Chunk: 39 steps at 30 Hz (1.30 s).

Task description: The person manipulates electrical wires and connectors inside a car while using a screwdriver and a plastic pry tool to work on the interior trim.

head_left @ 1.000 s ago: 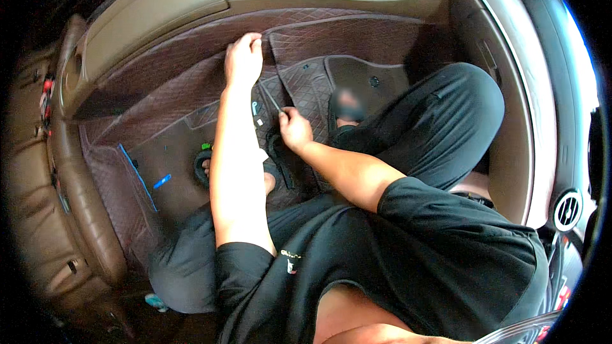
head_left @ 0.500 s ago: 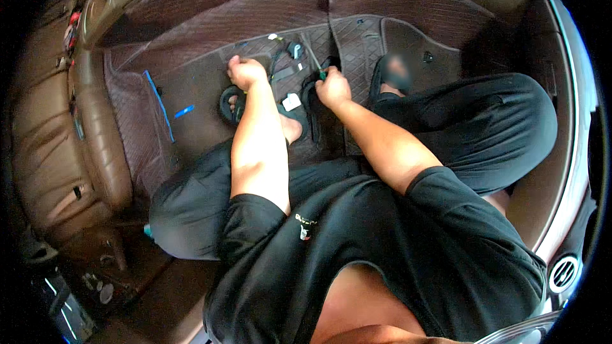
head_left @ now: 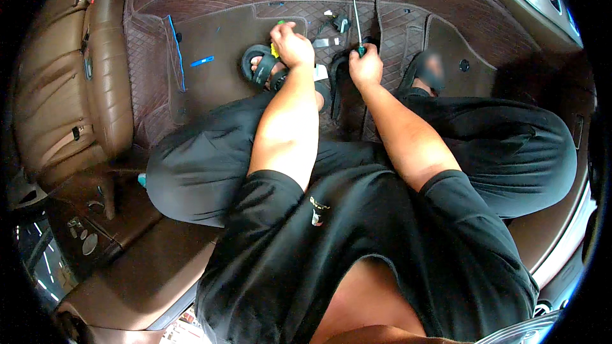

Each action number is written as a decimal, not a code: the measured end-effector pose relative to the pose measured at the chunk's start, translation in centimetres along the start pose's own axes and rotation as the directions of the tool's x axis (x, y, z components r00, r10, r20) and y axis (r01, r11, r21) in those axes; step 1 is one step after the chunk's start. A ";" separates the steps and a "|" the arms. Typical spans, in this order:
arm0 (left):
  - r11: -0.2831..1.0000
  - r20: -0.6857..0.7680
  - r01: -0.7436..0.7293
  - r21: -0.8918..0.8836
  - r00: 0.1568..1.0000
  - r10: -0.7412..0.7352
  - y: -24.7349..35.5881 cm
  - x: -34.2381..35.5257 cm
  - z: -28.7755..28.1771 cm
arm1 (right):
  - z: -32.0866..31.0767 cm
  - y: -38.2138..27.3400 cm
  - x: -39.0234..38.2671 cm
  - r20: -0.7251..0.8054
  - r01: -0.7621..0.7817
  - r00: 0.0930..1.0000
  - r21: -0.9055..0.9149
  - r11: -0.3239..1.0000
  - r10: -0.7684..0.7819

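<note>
In my right hand (head_left: 367, 68) is a screwdriver (head_left: 356, 19) with a green handle, its long shaft pointing away from me. My left hand (head_left: 294, 46) is closed over something yellow and green (head_left: 275, 50), most of it hidden by the fingers. Beyond and between the hands, a small dark plastic part (head_left: 342, 23) and a grey strip (head_left: 326, 43) lie on the quilted brown floor mat (head_left: 306, 9). A white label or piece (head_left: 320, 72) shows beside my left wrist. Under the left hand is my sandaled foot (head_left: 260, 70).
I sit cross-legged in a car's footwell. A blue strip (head_left: 176, 54) and a short blue tool (head_left: 202, 62) lie on the mat at left. Brown leather seats (head_left: 105, 64) border the left. My other sandaled foot (head_left: 428, 73) is at right.
My view has shifted, so the scene sits further right and higher. The screwdriver's shaft now points more nearly straight ahead. Yellow and green now show at the left hand.
</note>
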<state>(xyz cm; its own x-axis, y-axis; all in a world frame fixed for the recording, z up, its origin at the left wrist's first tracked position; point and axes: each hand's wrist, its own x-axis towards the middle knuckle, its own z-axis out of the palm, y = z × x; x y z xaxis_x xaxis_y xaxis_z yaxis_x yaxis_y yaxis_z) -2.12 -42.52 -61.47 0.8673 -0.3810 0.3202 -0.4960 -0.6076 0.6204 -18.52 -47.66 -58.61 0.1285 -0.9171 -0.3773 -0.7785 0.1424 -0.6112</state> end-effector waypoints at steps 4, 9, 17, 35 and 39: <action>0.931 0.410 0.106 0.348 0.876 -0.253 0.4 1.2 -1.4 | -0.1 0.2 0.1 0.008 -0.026 1.000 -0.035 0.999 0.027; 0.895 0.629 -0.059 0.442 0.732 -0.263 2.3 -3.2 -1.9 | 0.1 -0.3 -0.2 0.004 -0.012 1.000 -0.047 0.999 0.012; 0.907 0.580 -0.074 0.415 0.789 -0.202 4.3 -2.5 -2.9 | -0.1 -0.2 0.2 0.021 0.009 1.000 -0.067 0.998 -0.008; 0.904 0.710 -0.425 0.037 0.648 0.276 6.5 4.3 -4.6 | 0.1 -7.4 2.8 0.165 0.000 0.977 0.630 0.776 -0.134; 0.719 0.985 -0.678 0.151 0.165 -0.051 3.9 15.0 -10.3 | 0.6 -6.2 -0.2 0.111 0.208 0.966 0.205 0.956 -0.234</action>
<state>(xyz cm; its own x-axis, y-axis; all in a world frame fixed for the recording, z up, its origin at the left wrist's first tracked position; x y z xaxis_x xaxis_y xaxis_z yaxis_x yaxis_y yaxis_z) 9.42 -43.43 -46.81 0.1271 -0.7182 -0.6841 -0.9512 -0.2838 0.1213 -13.33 -48.13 -55.20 0.3743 -0.8779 -0.2987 -0.5923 0.0215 -0.8055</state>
